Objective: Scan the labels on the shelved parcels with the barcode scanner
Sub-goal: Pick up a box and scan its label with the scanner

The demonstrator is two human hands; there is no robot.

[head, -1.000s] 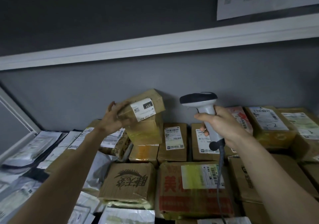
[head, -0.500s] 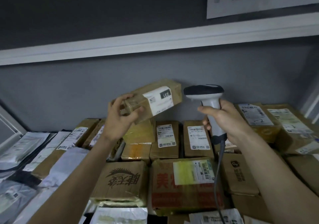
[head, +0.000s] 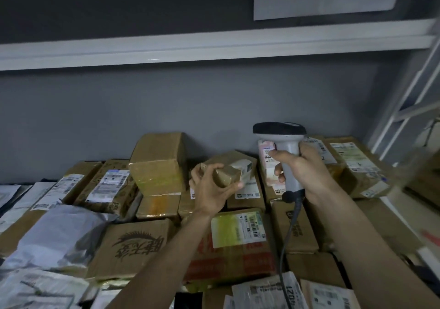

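L hand (head: 210, 193) fingers wrapped round small taped parcel (head: 232, 173), white label facing scanner | R hand (head: 302, 169) gripping scanner (head: 284, 150) handle, head upright | boxes (head: 157, 163) packed on shelf below

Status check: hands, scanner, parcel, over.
Left hand grips small parcel. Right hand grips scanner, upright. Label faces away; nothing blocking.

A small parcel (head: 234, 172) sits left of the scanner (head: 284, 151), above parcels stacked (head: 238, 242) against the wall (head: 190, 104).
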